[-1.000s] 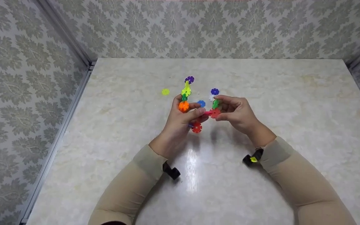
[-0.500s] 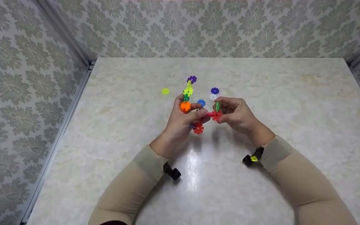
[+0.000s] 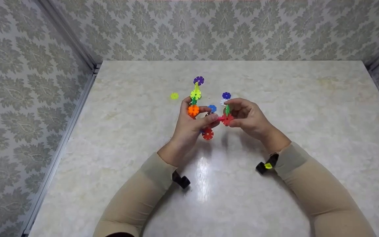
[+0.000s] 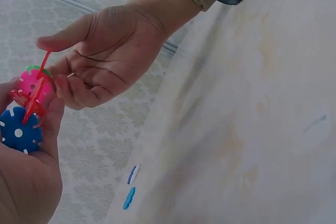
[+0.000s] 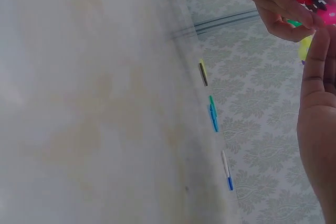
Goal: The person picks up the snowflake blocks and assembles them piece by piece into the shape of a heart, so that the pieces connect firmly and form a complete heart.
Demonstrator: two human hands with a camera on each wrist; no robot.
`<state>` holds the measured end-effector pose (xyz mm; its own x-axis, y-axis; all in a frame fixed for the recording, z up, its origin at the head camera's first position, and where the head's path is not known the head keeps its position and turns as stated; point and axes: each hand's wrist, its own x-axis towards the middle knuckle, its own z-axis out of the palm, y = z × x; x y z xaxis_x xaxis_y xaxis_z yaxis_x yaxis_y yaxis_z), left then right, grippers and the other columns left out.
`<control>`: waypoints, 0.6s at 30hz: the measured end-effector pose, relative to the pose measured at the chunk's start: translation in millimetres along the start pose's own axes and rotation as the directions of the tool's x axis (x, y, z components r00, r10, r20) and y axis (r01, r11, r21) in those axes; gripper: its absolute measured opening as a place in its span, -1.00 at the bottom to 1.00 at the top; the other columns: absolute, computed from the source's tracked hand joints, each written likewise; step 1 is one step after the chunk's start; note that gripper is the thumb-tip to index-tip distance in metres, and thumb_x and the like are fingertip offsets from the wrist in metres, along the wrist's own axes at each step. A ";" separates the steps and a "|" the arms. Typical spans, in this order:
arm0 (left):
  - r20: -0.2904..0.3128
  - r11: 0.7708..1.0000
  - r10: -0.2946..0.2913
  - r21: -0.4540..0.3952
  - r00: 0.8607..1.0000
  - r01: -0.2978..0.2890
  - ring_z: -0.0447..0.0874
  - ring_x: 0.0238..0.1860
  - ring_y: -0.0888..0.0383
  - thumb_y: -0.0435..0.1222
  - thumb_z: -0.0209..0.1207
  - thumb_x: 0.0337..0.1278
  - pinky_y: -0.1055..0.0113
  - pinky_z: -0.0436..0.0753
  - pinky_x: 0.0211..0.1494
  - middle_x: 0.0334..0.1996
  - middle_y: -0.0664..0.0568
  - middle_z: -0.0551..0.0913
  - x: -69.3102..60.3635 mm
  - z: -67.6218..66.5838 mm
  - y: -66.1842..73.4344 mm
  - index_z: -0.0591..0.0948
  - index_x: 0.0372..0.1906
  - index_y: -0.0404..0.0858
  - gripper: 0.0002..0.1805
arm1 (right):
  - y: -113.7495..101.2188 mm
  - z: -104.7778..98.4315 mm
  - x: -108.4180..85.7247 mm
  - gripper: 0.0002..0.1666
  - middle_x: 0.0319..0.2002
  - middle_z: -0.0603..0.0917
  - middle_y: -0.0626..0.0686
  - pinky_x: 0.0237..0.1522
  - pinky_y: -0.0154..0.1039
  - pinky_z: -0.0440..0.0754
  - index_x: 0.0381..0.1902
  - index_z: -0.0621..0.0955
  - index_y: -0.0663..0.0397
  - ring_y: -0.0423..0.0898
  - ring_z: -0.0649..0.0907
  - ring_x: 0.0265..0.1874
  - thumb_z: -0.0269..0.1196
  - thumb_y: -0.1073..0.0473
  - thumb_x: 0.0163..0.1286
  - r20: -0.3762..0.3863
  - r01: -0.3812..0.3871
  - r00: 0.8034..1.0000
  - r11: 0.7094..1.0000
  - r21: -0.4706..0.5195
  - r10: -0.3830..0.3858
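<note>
At the far left of my head view I saw a pale wall with a grey-green leaf pattern (image 3: 8, 85), and next to it the pale, marbled tabletop (image 3: 117, 125). A flat yellow notched plastic disc (image 3: 174, 95) lay on it, left of both hands. Next came the beige left sleeve (image 3: 135, 194), with a black wrist camera (image 3: 181, 181) at its cuff.

The left hand (image 3: 189, 126) had its grip curled around a chain of multicoloured notched plastic discs (image 3: 193, 111), held above the tabletop. One branch ran away from me past the left fingers: orange, green, yellow-green, then a purple disc (image 3: 198, 80) at its tip. Nearer me, a red disc (image 3: 208, 134) hung below the left thumb; my left wrist view showed a dark blue disc (image 4: 20, 132) face-on there.

Between the hands, a light blue disc (image 3: 212, 108) lay farther back, and a pink piece (image 3: 221, 118) led right to a second red disc (image 3: 227, 119) and a green piece (image 3: 227, 110). A white disc (image 3: 223, 102) and a violet-blue disc (image 3: 226, 95) lay behind these.

The right hand (image 3: 250, 118) had a narrow grip, thumb and forefinger pinching the chain's right end.
</note>
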<state>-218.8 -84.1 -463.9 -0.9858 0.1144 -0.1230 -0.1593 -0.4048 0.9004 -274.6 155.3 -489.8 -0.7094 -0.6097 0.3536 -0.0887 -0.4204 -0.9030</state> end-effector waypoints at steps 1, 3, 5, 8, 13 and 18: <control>-0.004 1.000 0.003 0.002 1.000 -0.003 0.96 -0.10 -0.03 -0.49 0.52 0.35 0.02 0.92 0.20 0.12 -0.09 0.60 0.4 -0.5 0.1 0.13 0.63 0.05 0.01 | 0.0 -1.7 0.1 -0.28 0.03 0.86 -0.07 0.05 -0.36 0.84 0.46 0.70 -0.20 -0.19 0.83 -0.03 0.61 0.32 0.40 0.010 -0.009 1.000 1.000 -0.001 0.009; -0.016 1.000 0.008 0.006 1.000 -0.008 0.96 -0.08 -0.04 -0.49 0.53 0.34 0.01 0.92 0.22 0.12 -0.09 0.59 1.2 -1.5 0.3 0.15 0.62 0.06 0.01 | -0.6 -5.5 0.6 -0.23 0.10 0.88 -0.03 0.16 -0.32 0.84 0.57 0.61 -0.15 -0.17 0.85 0.06 0.59 0.24 0.46 0.026 -0.030 0.999 1.000 0.007 0.029; -0.028 1.000 0.013 0.006 1.000 -0.013 0.96 -0.08 -0.06 -0.49 0.52 0.34 0.00 0.92 0.22 0.12 -0.09 0.59 1.8 -2.3 0.5 0.15 0.62 0.07 0.01 | -1.7 -9.3 1.3 -0.21 0.17 0.88 0.01 0.23 -0.29 0.84 0.63 0.55 -0.09 -0.14 0.87 0.12 0.55 0.14 0.54 0.029 -0.046 0.999 0.999 0.021 0.045; -0.034 1.000 0.021 0.005 0.999 -0.021 0.96 -0.07 -0.06 -0.51 0.52 0.34 -0.01 0.92 0.21 0.11 -0.09 0.59 2.7 -3.3 0.2 0.16 0.61 0.07 0.01 | -3.0 -14.3 2.0 -0.31 0.22 0.88 0.05 0.25 -0.24 0.85 0.63 0.53 0.06 -0.12 0.89 0.13 0.42 0.04 0.68 0.009 -0.061 0.998 0.997 0.052 0.061; -0.043 1.000 0.030 0.008 0.999 -0.030 0.97 -0.07 -0.05 -0.51 0.51 0.35 -0.01 0.92 0.22 0.09 -0.08 0.59 4.1 -4.4 1.2 0.16 0.61 0.06 -0.01 | -4.0 -20.1 4.6 -0.51 0.11 0.90 0.04 0.12 -0.23 0.89 0.49 0.63 0.15 -0.12 0.89 0.00 0.23 0.02 0.81 -0.094 -0.072 0.992 0.996 0.059 0.078; -0.064 0.999 0.038 0.015 0.997 -0.037 0.98 -0.05 -0.08 -0.47 0.52 0.36 -0.01 0.90 0.26 0.13 -0.11 0.59 4.6 -5.9 4.2 0.13 0.61 0.08 0.00 | -7.3 -24.9 11.2 -0.73 -0.08 0.88 0.01 -0.02 -0.25 0.87 0.24 0.75 0.10 -0.11 0.84 -0.14 0.21 0.15 0.80 -0.353 -0.120 0.929 0.993 -0.015 0.107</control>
<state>-224.3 -90.6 -463.2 -0.9925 0.0410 -0.1153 -0.1221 -0.3949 0.9106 -299.3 168.3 -485.3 -0.9158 -0.3741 0.1461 -0.0140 -0.3339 -0.9425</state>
